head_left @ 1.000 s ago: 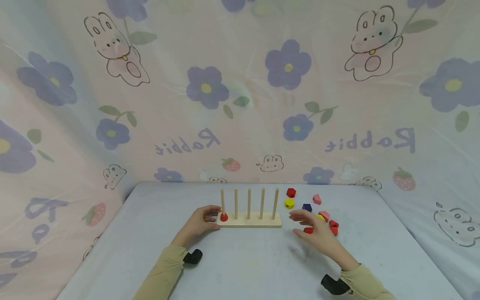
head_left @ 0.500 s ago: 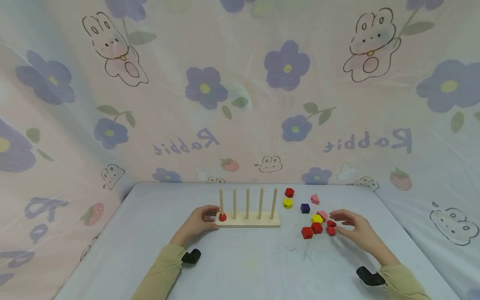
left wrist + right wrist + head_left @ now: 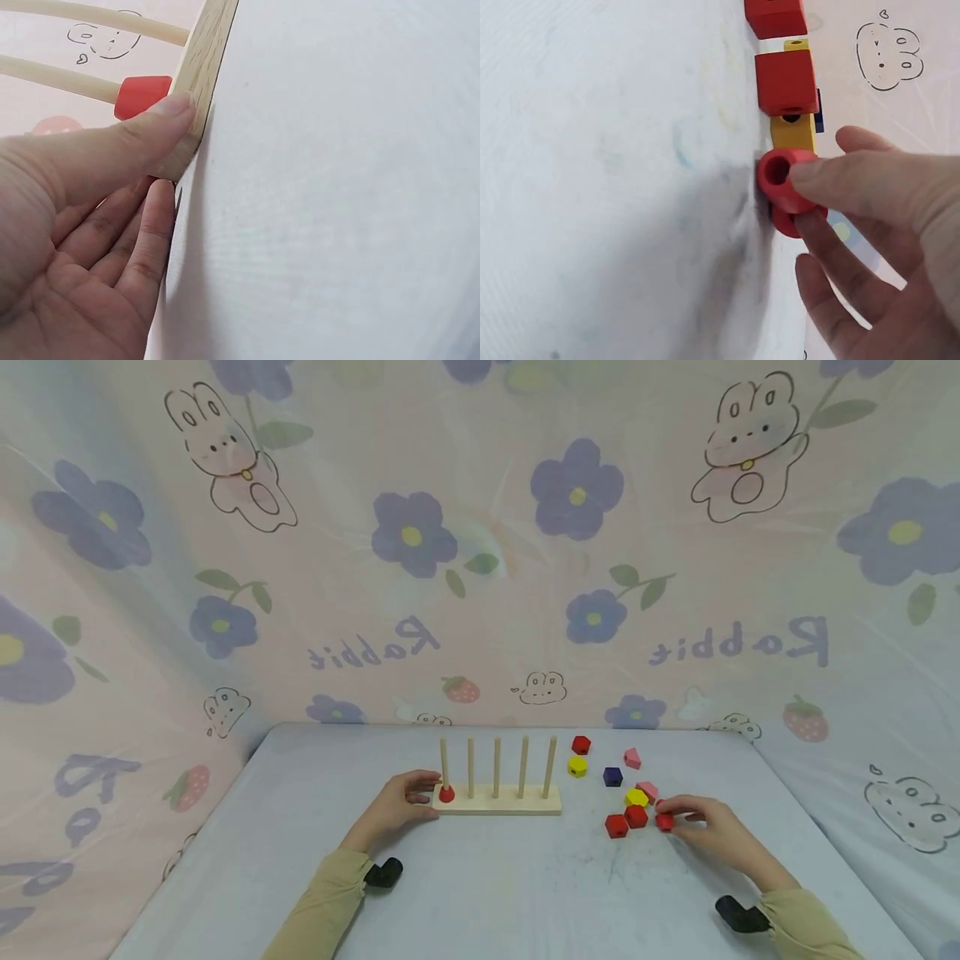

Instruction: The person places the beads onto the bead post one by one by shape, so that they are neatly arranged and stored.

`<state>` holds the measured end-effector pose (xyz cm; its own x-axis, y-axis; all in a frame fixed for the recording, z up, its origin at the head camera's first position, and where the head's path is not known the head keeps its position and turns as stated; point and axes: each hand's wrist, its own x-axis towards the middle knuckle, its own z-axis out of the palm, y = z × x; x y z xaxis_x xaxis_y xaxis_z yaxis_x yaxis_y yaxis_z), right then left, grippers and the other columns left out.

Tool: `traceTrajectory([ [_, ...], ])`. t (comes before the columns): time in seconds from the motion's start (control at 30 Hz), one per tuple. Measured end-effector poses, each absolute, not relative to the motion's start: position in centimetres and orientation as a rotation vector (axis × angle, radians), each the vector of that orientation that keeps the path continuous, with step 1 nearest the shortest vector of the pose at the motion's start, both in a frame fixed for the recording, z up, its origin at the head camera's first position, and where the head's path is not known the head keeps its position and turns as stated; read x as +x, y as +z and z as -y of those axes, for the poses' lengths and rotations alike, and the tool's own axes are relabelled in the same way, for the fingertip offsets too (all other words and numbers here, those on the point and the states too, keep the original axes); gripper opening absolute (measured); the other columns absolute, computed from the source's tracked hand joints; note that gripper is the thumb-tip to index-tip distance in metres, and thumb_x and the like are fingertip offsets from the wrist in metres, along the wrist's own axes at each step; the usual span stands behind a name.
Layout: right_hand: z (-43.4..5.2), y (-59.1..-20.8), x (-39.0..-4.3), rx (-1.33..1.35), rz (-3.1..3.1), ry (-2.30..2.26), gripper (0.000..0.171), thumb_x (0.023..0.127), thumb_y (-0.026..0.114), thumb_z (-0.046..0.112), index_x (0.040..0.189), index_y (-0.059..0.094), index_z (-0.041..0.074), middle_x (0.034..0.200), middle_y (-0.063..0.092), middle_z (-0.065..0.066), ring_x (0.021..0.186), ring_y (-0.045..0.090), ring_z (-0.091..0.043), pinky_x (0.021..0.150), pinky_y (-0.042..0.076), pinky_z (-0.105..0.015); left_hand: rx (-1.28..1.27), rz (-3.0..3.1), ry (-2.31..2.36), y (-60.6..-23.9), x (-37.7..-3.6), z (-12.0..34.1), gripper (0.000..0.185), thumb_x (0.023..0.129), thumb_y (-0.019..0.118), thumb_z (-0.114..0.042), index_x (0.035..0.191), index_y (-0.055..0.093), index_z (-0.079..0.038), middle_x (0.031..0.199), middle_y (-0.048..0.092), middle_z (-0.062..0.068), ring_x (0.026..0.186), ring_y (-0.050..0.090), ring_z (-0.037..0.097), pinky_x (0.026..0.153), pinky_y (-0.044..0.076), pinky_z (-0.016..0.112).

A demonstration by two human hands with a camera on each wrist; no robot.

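Right wrist: slightly parted fingers pinch red bead

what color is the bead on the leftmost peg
Red; the left wrist view shows the bead best.

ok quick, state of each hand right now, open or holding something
Left hand: holding the wooden stand at one end.
Right hand: pinching a red bead.
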<state>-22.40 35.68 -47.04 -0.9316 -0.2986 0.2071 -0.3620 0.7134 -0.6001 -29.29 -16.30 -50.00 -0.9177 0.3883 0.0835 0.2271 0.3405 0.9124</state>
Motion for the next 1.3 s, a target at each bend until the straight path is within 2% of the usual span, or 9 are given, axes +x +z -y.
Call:
traceTrajectory([
  [0.27,-35.5,-47.4,-22.5,0.586,2.878,0.986,0.031,0.079,0.072,-0.005,0.104,0.069,0.012,0.103,0.065,-0.003,0.088,0.056,-0.017,0.070,0.052,-0.027,0.575,-2.452,1.624,-49.7,-29.2,16.2,0.061,0.074,0.081,-0.003,0.129,0.054,0.001,0.127,0.057,0.017,0.108,0.059,0.031,0.091,0.050,0.041],
  [0.37,-35.4,-47.6,-22.6,0.560,2.906,0.998,0.030,0.079,0.071,-0.005,0.104,0.069,0.013,0.102,0.064,-0.001,0.087,0.055,-0.016,0.070,0.051,-0.025,0.578,-2.446,1.635,-49.6,-29.0,16.0,0.060,0.075,0.079,0.000,0.129,0.053,0.002,0.126,0.057,0.020,0.109,0.058,0.035,0.092,0.048,0.046],
  [0.5,-35.3,-47.5,-22.5,0.558,2.918,1.009,0.029,0.079,0.072,-0.004,0.104,0.068,0.010,0.101,0.064,-0.002,0.086,0.054,-0.017,0.069,0.050,-0.024,0.564,-2.446,1.632,-49.6,-29.1,16.0,0.060,0.075,0.079,0.000,0.129,0.053,0.002,0.126,0.056,0.020,0.107,0.058,0.035,0.092,0.048,0.047],
  [0.63,-35.3,-46.9,-22.4,0.573,2.921,1.074,0.028,0.081,0.073,0.001,0.108,0.066,0.007,0.102,0.064,-0.003,0.086,0.057,-0.017,0.072,0.052,-0.024,0.539,-2.449,1.624,-49.9,-29.3,16.1,0.061,0.074,0.081,-0.002,0.129,0.054,0.000,0.129,0.056,0.018,0.106,0.059,0.031,0.092,0.049,0.042],
  [0.8,-35.2,-45.1,-22.8,0.601,2.856,1.189,0.030,0.085,0.070,0.003,0.115,0.062,0.002,0.107,0.064,-0.007,0.091,0.061,-0.021,0.077,0.053,-0.023,0.535,-2.449,1.621,-50.0,-29.3,16.2,0.062,0.074,0.081,-0.002,0.130,0.054,0.000,0.129,0.055,0.018,0.107,0.059,0.031,0.092,0.049,0.042],
  [1.0,-33.0,-41.5,-23.6,0.679,2.728,1.317,0.030,0.089,0.068,0.008,0.118,0.060,0.004,0.112,0.064,-0.010,0.094,0.063,-0.024,0.075,0.056,-0.027,0.538,-2.458,1.618,-50.0,-29.4,16.2,0.062,0.074,0.081,-0.003,0.130,0.054,0.000,0.129,0.055,0.018,0.106,0.059,0.031,0.092,0.049,0.042],
  [1.13,-30.5,-39.2,-24.1,0.722,2.671,1.293,0.031,0.089,0.069,0.019,0.118,0.061,0.010,0.112,0.064,-0.004,0.095,0.062,-0.019,0.080,0.053,-0.024,0.529,-2.468,1.610,-50.1,-29.5,16.2,0.062,0.074,0.081,-0.003,0.130,0.054,-0.001,0.127,0.057,0.017,0.105,0.060,0.029,0.090,0.051,0.038],
  [1.3,-27.1,-37.4,-25.0,0.787,2.618,1.265,0.031,0.088,0.071,0.024,0.116,0.062,0.014,0.110,0.064,0.001,0.096,0.061,-0.016,0.084,0.052,-0.028,0.576,-2.480,1.605,-50.1,-29.4,16.1,0.061,0.074,0.081,-0.001,0.129,0.054,0.001,0.123,0.058,0.019,0.106,0.060,0.029,0.090,0.051,0.035],
])
